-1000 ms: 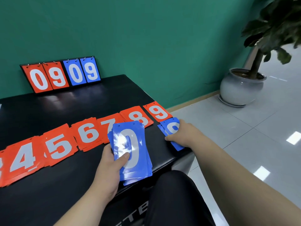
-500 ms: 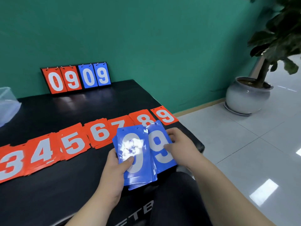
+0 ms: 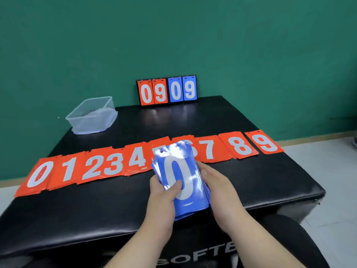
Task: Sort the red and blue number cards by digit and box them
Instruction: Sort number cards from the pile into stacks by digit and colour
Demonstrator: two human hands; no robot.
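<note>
Gripping blue card stack [image 3: 183,171] in left hand [image 3: 163,196], thumb on top; clasping its edge with right hand [image 3: 218,188], with clear box [image 3: 88,124] well beyond left hand, contents unclear.

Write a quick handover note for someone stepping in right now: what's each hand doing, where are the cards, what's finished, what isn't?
Left hand grips the blue stack from its left side, thumb on the top card's 0.
Right hand holds the stack's right edge.
Red cards lie in a row on the black table, 0 to 9.
Clear box sits far left, no cards visible inside.
Done: reds sorted by digit.
Left: sort the blues, box everything.
</note>
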